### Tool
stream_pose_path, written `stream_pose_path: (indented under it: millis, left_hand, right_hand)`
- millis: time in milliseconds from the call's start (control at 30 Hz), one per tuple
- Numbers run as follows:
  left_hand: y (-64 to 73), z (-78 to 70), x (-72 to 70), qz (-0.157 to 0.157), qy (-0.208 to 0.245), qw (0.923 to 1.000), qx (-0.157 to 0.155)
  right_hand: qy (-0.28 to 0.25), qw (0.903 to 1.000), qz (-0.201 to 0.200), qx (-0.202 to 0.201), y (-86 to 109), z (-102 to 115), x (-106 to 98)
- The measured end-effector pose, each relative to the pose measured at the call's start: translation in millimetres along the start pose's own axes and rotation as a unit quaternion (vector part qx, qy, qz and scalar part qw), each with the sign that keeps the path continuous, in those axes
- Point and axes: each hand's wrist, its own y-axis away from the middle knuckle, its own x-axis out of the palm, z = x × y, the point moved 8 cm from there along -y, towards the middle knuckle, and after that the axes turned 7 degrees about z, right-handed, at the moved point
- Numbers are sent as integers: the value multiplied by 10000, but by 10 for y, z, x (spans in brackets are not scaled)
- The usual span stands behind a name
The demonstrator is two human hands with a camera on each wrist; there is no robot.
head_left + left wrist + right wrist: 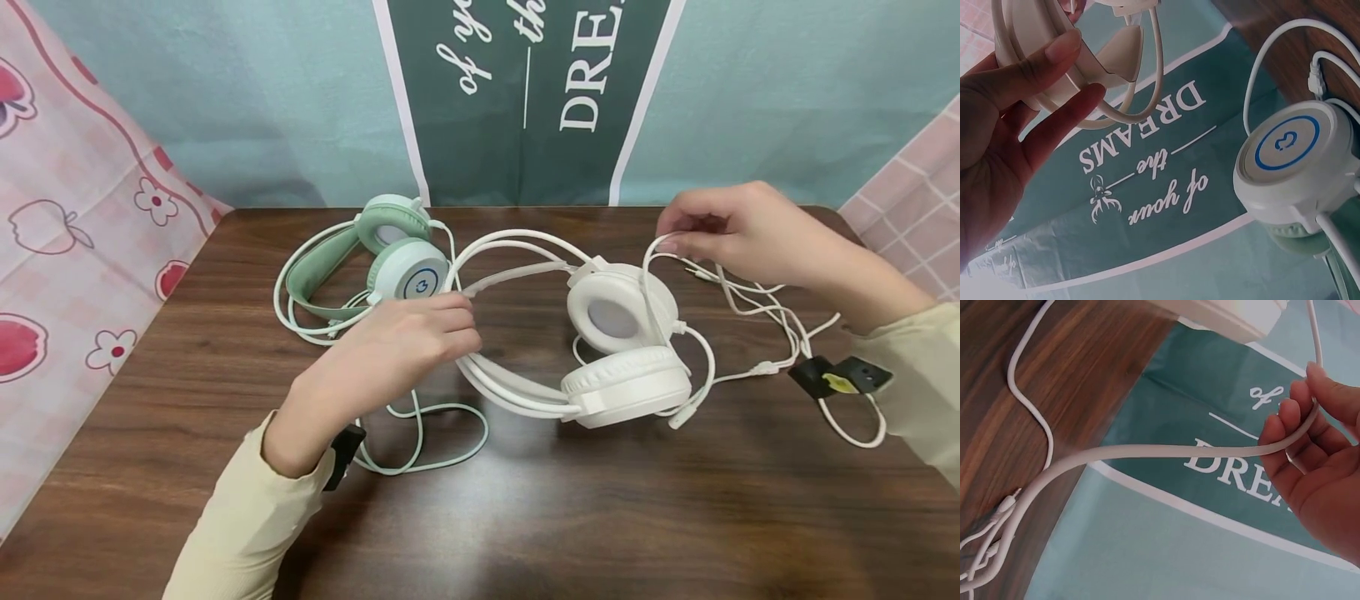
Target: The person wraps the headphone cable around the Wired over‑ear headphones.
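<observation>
White over-ear headphones [626,387] are held at the headband by my left hand [408,333], tilted with the ear cups to the right. In the left wrist view, the thumb and fingers [1063,47] grip the white headband [1054,31]. My right hand [738,233] pinches the white cable [647,267] above and right of the cups. The right wrist view shows that cable [1166,450] passing between thumb and curled fingers. Mint-green headphones [420,275] lie on the table just behind my left hand, their cable [450,407] looped below.
The brown wooden table [525,517] carries a white cable bundle [795,333] with plugs on the right, beside the right sleeve. A blue-green cloth [300,100] with lettering hangs behind. Patterned pink cloth [67,233] stands along the left, and a pink tile-patterned surface [922,192] at the right.
</observation>
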Motion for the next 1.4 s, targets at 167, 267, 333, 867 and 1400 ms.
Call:
stream_pose_path:
  millis: [167,267,333,867,1400]
  left_hand:
    - [-27,-14,19,1,91,9999,41]
    - [-42,-17,27,-56,97,9999,56]
    - [-51,-16,34,-115,111,9998,72]
    - [-108,-77,128,-289,273,9986,355]
    - [-81,-157,100,-332,368,9977,468]
  right_hand:
    - [-7,9996,280,-73,-121,58,66]
    - [56,9986,454,254,-183,35,108]
    - [76,9974,534,473,-218,4,128]
    - [-96,9931,1030,557,-307,-67,202]
    - [-171,9880,1362,707,-355,-140,311]
